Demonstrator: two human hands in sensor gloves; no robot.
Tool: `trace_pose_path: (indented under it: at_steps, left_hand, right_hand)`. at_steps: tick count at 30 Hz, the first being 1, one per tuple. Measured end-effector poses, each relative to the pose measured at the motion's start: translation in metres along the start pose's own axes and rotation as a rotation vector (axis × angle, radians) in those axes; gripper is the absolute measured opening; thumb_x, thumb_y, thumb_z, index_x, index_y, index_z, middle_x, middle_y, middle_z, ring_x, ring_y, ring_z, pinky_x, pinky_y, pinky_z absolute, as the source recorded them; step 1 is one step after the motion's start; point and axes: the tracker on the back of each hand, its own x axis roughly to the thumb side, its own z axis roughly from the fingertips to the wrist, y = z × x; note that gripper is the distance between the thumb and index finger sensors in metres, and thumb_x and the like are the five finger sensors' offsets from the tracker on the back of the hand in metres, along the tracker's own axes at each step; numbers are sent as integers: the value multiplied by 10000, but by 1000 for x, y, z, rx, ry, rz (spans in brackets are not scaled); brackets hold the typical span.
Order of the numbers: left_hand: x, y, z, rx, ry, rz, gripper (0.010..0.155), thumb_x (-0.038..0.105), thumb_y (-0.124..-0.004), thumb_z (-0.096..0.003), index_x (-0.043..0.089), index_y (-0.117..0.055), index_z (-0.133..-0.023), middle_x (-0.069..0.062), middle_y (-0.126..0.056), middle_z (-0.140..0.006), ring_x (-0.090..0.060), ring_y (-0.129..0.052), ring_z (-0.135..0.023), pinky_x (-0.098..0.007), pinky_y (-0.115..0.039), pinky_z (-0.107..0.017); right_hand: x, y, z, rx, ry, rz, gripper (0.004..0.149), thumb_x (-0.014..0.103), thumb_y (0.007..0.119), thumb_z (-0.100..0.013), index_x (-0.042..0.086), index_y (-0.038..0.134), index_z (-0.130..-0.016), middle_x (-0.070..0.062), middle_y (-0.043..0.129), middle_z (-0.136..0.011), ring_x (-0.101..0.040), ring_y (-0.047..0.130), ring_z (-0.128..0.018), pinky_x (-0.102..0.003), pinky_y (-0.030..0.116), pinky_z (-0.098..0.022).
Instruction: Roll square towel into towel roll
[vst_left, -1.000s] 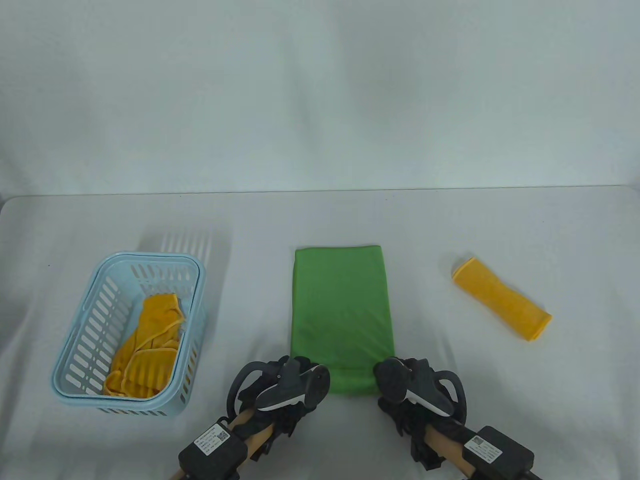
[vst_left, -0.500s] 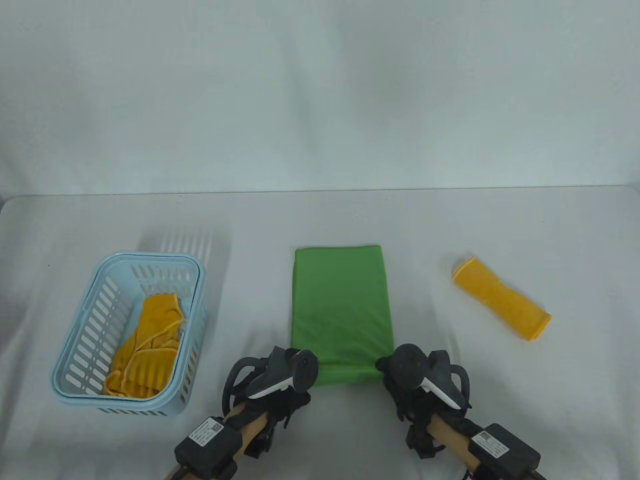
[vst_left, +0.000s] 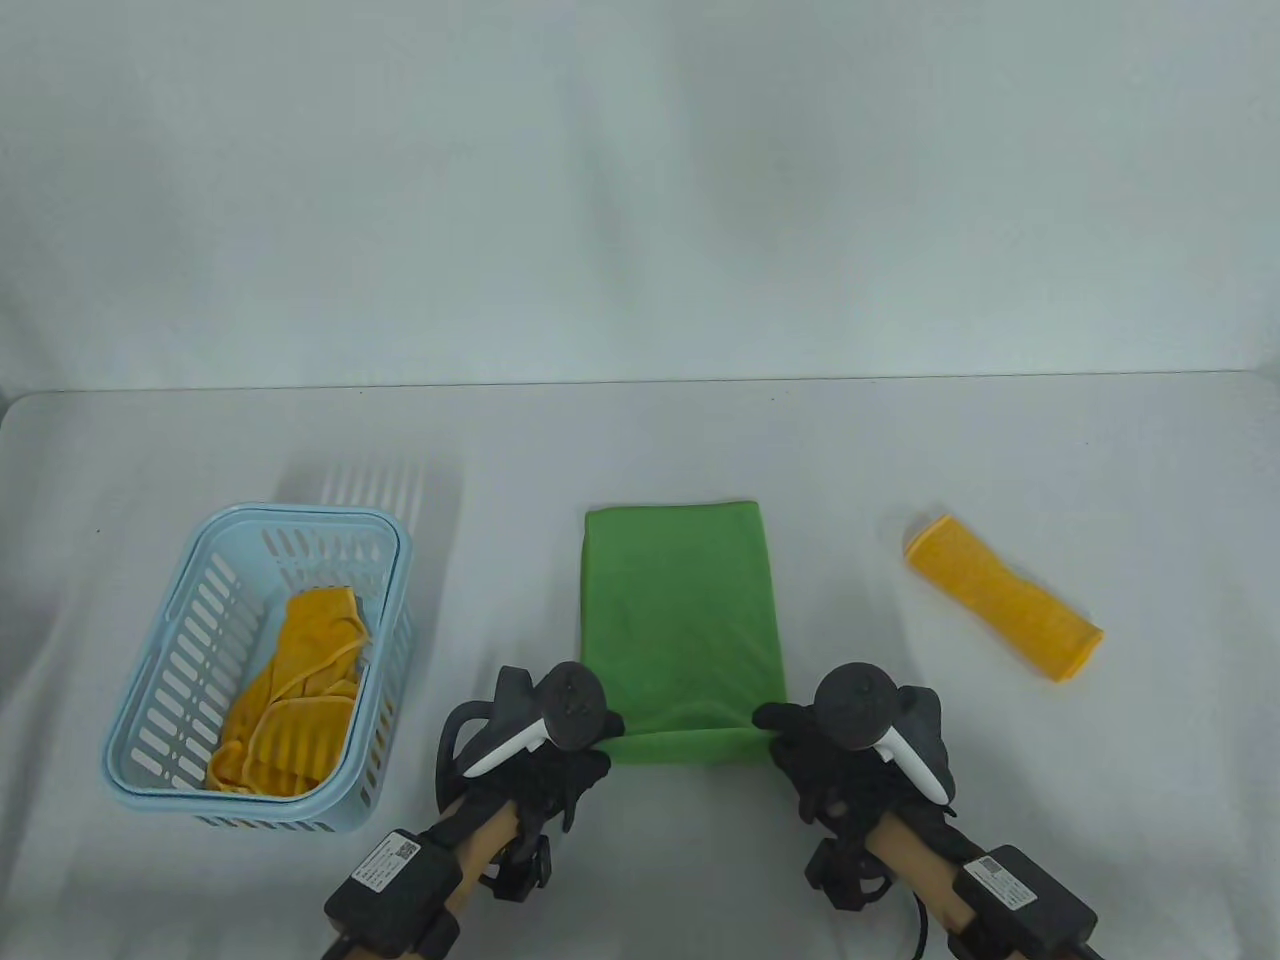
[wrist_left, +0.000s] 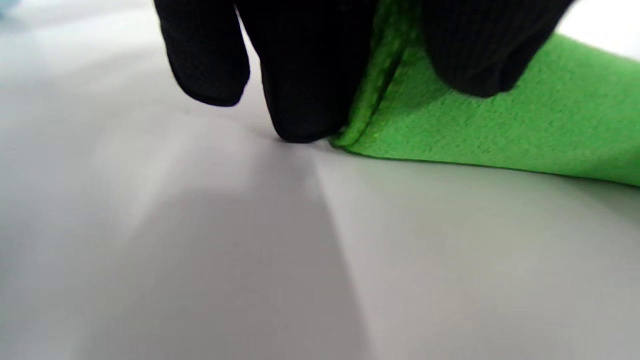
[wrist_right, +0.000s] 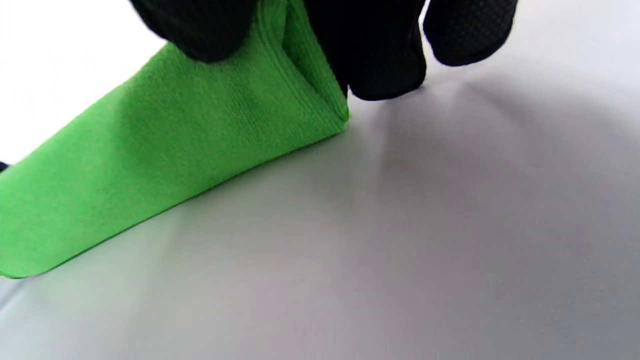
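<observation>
A green towel (vst_left: 680, 620), folded into a long strip, lies in the middle of the table with its short edge toward me. My left hand (vst_left: 590, 745) pinches the near left corner of the towel (wrist_left: 380, 100) between thumb and fingers. My right hand (vst_left: 785, 735) pinches the near right corner of the towel (wrist_right: 300, 75) the same way. The near edge is lifted off the table and turned over toward the far end, forming a low fold. Trackers hide most of both hands in the table view.
A light blue slotted basket (vst_left: 150, 660) with crumpled yellow cloths (vst_left: 290, 690) stands at the left. A rolled yellow towel (vst_left: 1005, 597) lies at the right. The grey table's (vst_left: 640, 440) far edge meets a pale backdrop.
Both hands moved forward and tipped over, lifting the towel's near edge and folding it away from me. The towel's visible length has shortened.
</observation>
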Motion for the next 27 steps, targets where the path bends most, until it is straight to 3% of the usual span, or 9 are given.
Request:
trace_pose_path:
  at_steps: [5,14,27]
  left_hand:
    - [-5,-1,5,-89,-22,52,521,435,-787,-382,351,-784,-896,88,-864,-894,-208,-928,-769,-498,-738,-656]
    - [-12,0,-5,28,119,20,508,499,-777,-369,349,-797,-854,94,-881,-838,-193,-937,-707,-481,-743,-647]
    - [-21,2,-6,82,246,29,623,547,-758,-366,313,-729,-943,49,-825,-895,-211,-908,-716,-497,-723,-653]
  right_hand:
    - [-3,1,3,80,-7,-50,481,412,732,-374,322,753,-845,27,941,-720,-263,893,-686,-516,720,-571]
    - [-12,3,-7,-70,78,-83,487,449,741,-358,327,766,-829,45,950,-673,-240,914,-578,-471,754,-496]
    - [-21,-7,-8,-90,127,-193,528,448,743,-362,325,707,-875,32,894,-786,-265,882,-677,-493,730,-546]
